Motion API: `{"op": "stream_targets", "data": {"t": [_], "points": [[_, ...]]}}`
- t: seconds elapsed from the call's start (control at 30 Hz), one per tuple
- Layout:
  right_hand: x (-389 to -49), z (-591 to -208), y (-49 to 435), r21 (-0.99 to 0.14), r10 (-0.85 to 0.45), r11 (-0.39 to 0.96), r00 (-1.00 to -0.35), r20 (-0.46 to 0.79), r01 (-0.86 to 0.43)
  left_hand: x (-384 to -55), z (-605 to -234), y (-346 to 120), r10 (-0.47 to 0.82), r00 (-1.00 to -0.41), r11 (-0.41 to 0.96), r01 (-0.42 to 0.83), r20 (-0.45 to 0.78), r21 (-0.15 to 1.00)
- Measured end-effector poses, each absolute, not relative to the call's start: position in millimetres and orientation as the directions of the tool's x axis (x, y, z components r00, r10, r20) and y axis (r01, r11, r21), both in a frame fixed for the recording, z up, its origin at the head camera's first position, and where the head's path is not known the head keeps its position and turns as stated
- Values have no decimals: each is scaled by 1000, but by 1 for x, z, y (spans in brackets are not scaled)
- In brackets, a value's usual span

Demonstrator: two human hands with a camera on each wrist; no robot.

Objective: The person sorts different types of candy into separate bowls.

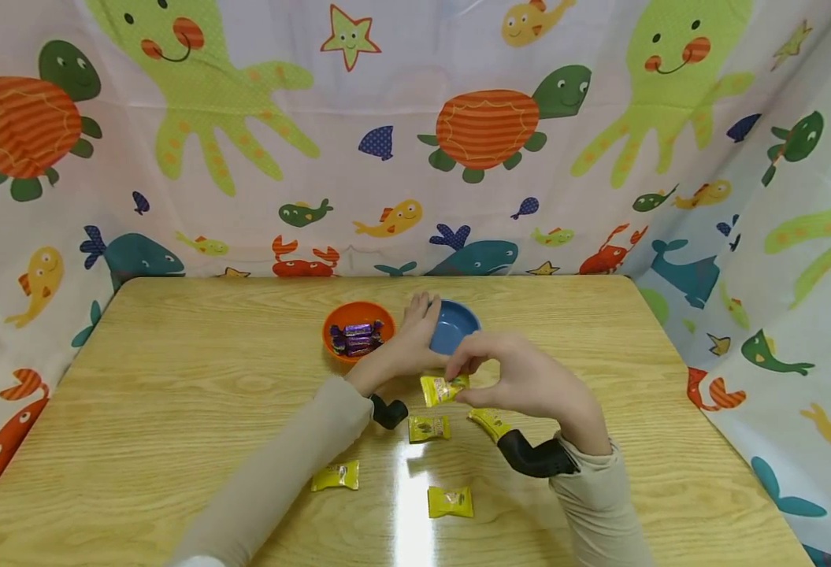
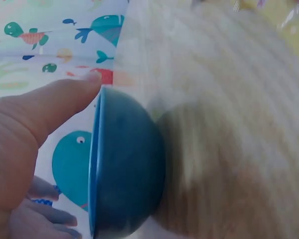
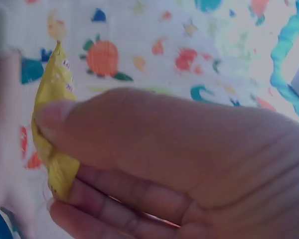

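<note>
My left hand [image 1: 415, 335] lies against the left side of a blue bowl [image 1: 455, 324], fingers extended. The left wrist view shows the thumb straight at the rim of the blue bowl [image 2: 127, 164]. My right hand [image 1: 528, 382] is just in front of that bowl. Between thumb and fingers it pinches a yellow-wrapped candy [image 1: 436, 390], also seen as a yellow wrapper [image 3: 57, 94] in the right wrist view. Below it on the table are more yellow-wrapped candies [image 1: 428, 428]; one candy [image 1: 489, 424] sits partly behind the right wrist's black mount.
An orange bowl [image 1: 327, 321] holding several purple-wrapped candies [image 1: 358, 339] stands left of my left hand. Other yellow-wrapped candies lie nearer me, one at left [image 1: 336, 476] and one at right [image 1: 450, 502]. A sea-animal curtain [image 1: 387, 181] borders the wooden table [image 1: 209, 370].
</note>
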State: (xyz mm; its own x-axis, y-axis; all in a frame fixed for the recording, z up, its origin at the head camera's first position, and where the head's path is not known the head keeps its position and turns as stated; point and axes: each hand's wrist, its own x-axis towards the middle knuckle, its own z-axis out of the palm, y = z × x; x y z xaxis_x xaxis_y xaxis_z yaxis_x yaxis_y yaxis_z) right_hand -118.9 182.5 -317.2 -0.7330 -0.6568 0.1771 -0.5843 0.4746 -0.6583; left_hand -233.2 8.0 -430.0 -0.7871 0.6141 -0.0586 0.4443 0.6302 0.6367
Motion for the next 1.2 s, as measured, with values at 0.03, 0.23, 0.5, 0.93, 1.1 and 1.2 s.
{"op": "stream_targets", "data": {"t": [0.03, 0.23, 0.5, 0.93, 1.1, 1.2], "points": [[-122, -317, 185, -657, -634, 486, -750, 189, -576, -231, -431, 8, 610, -791, 624, 442, -49, 644], [-150, -329, 197, -704, -523, 498, -823, 220, -505, -222, -440, 10, 563, -826, 603, 390, -24, 696], [-187, -366, 207, -722, -374, 564, -904, 210, -401, -217, -449, 10, 495, -869, 569, 326, 2, 755], [-227, -416, 185, -546, -328, 725, -907, 262, -420, -218, -458, 4, 461, -887, 563, 311, 22, 766], [-233, -425, 178, -443, -375, 772, -889, 264, -457, -216, -459, 4, 450, -893, 548, 299, 26, 781], [-235, -429, 176, -421, -373, 794, -898, 234, -439, -216, -459, 5, 447, -894, 551, 305, 34, 777]]}}
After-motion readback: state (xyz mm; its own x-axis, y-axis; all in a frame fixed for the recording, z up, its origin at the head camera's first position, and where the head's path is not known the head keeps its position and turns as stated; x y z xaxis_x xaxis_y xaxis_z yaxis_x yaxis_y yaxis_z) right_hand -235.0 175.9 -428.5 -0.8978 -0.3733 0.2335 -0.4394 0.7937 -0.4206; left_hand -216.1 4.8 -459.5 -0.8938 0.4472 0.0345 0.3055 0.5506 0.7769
